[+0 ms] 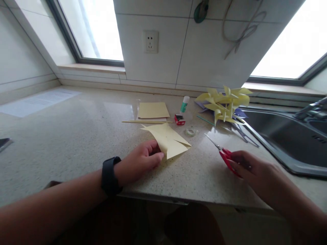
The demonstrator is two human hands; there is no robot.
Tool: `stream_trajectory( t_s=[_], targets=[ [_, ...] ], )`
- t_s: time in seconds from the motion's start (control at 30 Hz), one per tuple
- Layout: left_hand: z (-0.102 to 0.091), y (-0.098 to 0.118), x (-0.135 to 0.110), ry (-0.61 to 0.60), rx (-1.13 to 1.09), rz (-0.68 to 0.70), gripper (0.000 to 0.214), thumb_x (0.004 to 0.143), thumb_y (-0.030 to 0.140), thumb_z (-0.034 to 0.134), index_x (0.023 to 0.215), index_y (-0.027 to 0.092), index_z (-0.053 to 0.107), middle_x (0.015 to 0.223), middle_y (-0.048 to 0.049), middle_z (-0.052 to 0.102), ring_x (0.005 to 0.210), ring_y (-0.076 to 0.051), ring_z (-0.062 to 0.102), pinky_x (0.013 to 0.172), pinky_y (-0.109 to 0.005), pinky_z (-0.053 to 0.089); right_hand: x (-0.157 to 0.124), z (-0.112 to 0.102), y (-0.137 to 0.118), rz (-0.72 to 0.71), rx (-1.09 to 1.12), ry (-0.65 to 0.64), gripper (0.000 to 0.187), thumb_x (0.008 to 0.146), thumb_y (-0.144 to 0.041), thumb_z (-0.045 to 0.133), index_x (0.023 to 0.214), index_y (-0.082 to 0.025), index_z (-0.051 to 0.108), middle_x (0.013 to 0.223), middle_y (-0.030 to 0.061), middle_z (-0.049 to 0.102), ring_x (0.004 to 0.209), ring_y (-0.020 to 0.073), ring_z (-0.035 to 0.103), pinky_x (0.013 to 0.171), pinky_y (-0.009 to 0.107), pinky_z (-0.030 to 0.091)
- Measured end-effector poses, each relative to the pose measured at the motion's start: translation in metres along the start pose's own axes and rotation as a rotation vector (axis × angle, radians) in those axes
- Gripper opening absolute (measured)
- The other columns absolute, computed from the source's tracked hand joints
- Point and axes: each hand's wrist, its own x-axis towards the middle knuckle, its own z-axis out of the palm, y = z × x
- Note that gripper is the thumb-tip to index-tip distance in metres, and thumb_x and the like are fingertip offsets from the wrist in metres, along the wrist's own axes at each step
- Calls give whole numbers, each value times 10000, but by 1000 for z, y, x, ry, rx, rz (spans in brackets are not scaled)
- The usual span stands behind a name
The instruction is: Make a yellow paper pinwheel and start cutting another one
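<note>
My left hand [139,160], with a black watch on the wrist, pinches the near corner of a cut yellow paper sheet [170,139] lying on the stone counter [76,136]. My right hand [251,170] rests on the counter with its fingers closed round the red handles of a pair of scissors [223,153]. The scissor blades point away to the upper left and lie flat on the counter, apart from the paper.
Behind the sheet lie a thin wooden stick [146,121], a stack of yellow paper [152,110], a glue stick [184,104], a small red box [179,119] and a tape roll [190,131]. Finished yellow pinwheels [224,103] sit by the steel sink [288,139].
</note>
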Motion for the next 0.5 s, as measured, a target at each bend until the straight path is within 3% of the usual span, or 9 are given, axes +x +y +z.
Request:
stream_trajectory(
  t_s=[0.1, 0.23, 0.37, 0.5],
  targets=[
    [1, 0, -3, 19, 51, -6, 135, 933, 289, 545, 877, 166, 543, 674, 55, 474, 568, -95, 398, 536, -236, 303, -19, 3, -2, -9, -260, 154, 413, 959, -529, 522, 1117, -188, 695, 943, 148, 751, 751, 314, 699, 664, 414, 482],
    [-2, -4, -5, 45, 125, -60, 161, 928, 334, 508, 905, 175, 520, 650, 66, 470, 542, -97, 395, 524, -233, 306, -27, 9, 3, -78, -344, 234, 438, 992, -526, 465, 1162, -212, 719, 1168, 159, 731, 845, 318, 724, 717, 437, 518],
    [-13, 0, -11, -6, 188, -153, 182, 879, 353, 559, 851, 175, 534, 596, 69, 471, 501, -104, 390, 476, -226, 281, -26, 11, 16, -118, -466, 304, 438, 1006, -511, 418, 1156, -257, 741, 1091, 107, 749, 728, 263, 714, 625, 390, 510],
    [-29, 13, -25, -132, 368, -325, 185, 877, 332, 556, 902, 161, 622, 653, 53, 503, 512, -107, 373, 466, -232, 266, -23, 7, 19, -152, -591, 227, 414, 1007, -477, 410, 986, -255, 758, 907, 90, 732, 724, 271, 696, 566, 357, 446]
  ],
)
